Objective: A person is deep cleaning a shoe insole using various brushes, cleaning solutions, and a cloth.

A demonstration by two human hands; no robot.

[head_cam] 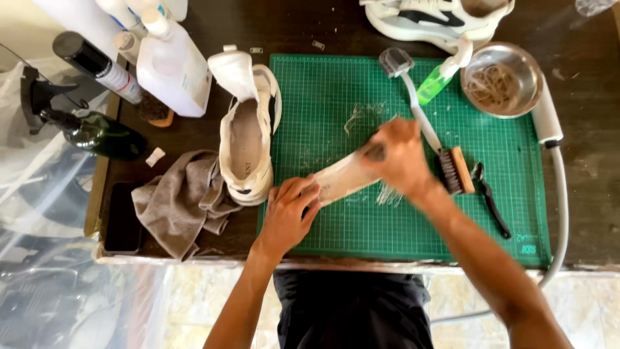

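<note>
Centrally, on the green cutting mat (361, 84) that covers the middle of the dark counter (581, 161), lies a pale shoe insole (339, 181), slanting from the mat's near left part up toward its middle. Left hand (287, 216): fingers curled and pressed down on the insole's near end, pinning it flat to the mat. Right hand (400, 155): closed around a small dark object at the insole's far end; the hand is blurred, so what it grips cannot be told. Pale scuff marks and fibres show on the mat beside the insole.

Just right of the right hand, a wooden-backed brush (456, 169) with dark bristles rests on the mat, with a long-handled white brush (413, 97) running from it toward the mat's far edge. A black tool (491, 200) lies near the mat's right edge. At the mat's far right corner stands a steel bowl (502, 79), touching a small green spray bottle (434, 83).

Along the mat's left edge sits a white sneaker (248, 139), opening upward, with a crumpled grey cloth (184, 200) against it on the side toward the counter's left edge. A black phone (123, 216) lies near the counter's near left corner. At the far left corner stand a white jug (173, 64), a dark green glass bottle (97, 132) lying on its side, and a black-capped spray can (97, 64). A second sneaker (439, 19) sits at the counter's far edge, and a white hose (558, 174) runs along the right side
</note>
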